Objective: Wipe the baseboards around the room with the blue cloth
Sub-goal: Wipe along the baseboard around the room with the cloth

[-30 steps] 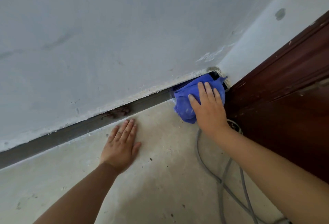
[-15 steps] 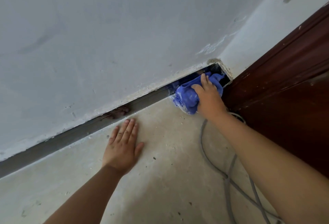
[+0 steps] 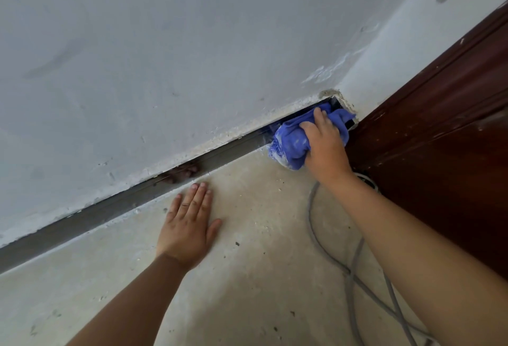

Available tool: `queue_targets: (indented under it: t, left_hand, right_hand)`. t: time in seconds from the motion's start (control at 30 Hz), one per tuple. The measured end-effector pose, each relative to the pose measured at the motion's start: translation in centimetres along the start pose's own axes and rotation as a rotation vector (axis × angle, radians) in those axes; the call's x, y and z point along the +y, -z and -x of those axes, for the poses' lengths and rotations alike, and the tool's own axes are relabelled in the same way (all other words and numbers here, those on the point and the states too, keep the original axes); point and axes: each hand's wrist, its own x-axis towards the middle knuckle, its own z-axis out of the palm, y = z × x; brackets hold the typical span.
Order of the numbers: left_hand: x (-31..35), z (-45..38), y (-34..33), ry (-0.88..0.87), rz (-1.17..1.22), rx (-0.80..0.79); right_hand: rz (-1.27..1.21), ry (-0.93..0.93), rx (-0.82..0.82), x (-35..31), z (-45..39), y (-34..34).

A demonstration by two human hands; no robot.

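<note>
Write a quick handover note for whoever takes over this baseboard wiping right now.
Right hand grips the bunched blue cloth, pressing it on the grey baseboard at the corner beside the dark wooden door.
Left hand lies flat on the concrete floor.
Done: cloth is at the corner end.
Left: the baseboard stretch running left, with a reddish-brown patch. Grey cables lie underneath the right arm.

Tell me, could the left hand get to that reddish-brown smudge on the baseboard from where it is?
Probably yes. The left hand lies flat on the floor, fingertips just short of the smudge on the baseboard, with nothing between them.
</note>
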Motion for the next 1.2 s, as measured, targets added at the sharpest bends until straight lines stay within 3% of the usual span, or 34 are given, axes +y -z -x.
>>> queue_targets:
  t: [0.2,0.37,0.53,0.7,0.87,1.0,1.1,1.2]
  left_hand:
    - [0.0,0.0,0.0,-0.006,-0.021,0.014]
    - [0.0,-0.1,0.2,-0.007,-0.031,-0.019]
    - [0.0,-0.1,0.1,-0.005,-0.042,-0.002]
    - [0.0,-0.1,0.2,-0.011,-0.035,-0.022]
    - [0.0,-0.1,0.1,-0.016,-0.027,0.009]
    - [0.0,-0.2,0.1,-0.02,-0.048,0.019]
    - [0.0,-0.2,0.2,-0.027,-0.071,0.016]
    - [0.0,0.0,0.2,-0.035,-0.077,0.022]
  right_hand:
    - [0.053,-0.05,-0.225,0.4,-1.1,0.4]
    - [0.19,0.072,-0.37,-0.9,-1.0,1.0]
    - [0.363,0.066,-0.311,-1.4,-1.2,1.6]
    - [0.278,-0.003,-0.44,-2.3,-2.8,2.2]
    - [0.127,0.127,-0.539,-5.1,-0.6,2.4]
    - [0.224,0.25,-0.49,-5.8,2.5,1.8]
    - [0.402,0.269,-0.397,-4.3,4.8,2.5]
    - [0.401,0.269,-0.29,-2.7,6.4,2.3]
